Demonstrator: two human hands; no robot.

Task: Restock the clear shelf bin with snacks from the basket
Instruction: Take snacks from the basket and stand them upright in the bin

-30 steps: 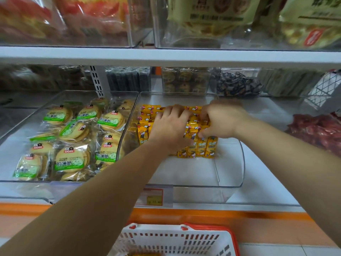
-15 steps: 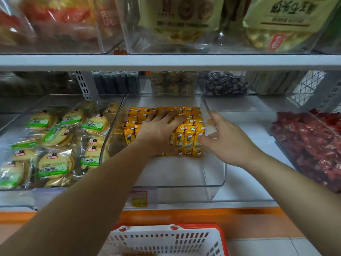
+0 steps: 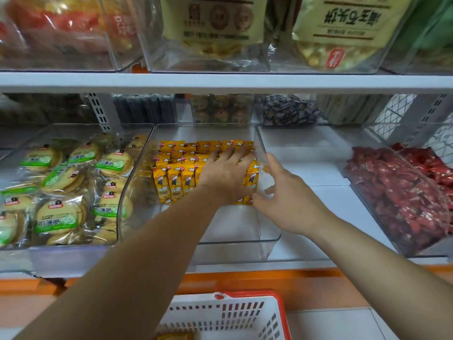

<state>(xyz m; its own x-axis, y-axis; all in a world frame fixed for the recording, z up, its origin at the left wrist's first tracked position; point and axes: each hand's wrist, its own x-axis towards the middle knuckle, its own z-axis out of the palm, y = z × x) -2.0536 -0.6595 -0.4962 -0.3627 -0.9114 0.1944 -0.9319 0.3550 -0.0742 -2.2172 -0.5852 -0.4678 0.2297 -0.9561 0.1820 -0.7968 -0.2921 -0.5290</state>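
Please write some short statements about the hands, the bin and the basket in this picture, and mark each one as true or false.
1. The left hand lies flat on the yellow packs. True.
2. The yellow packs fill the clear bin up to its front wall. False: the front part of its floor is bare.
3. The right hand holds a yellow pack. False: it is open and holds no pack, by the bin's right wall.
4. The basket below the shelf is white with a red rim. True.
5. The bin to the left of the clear bin holds bottles. False: it holds green-labelled biscuits.
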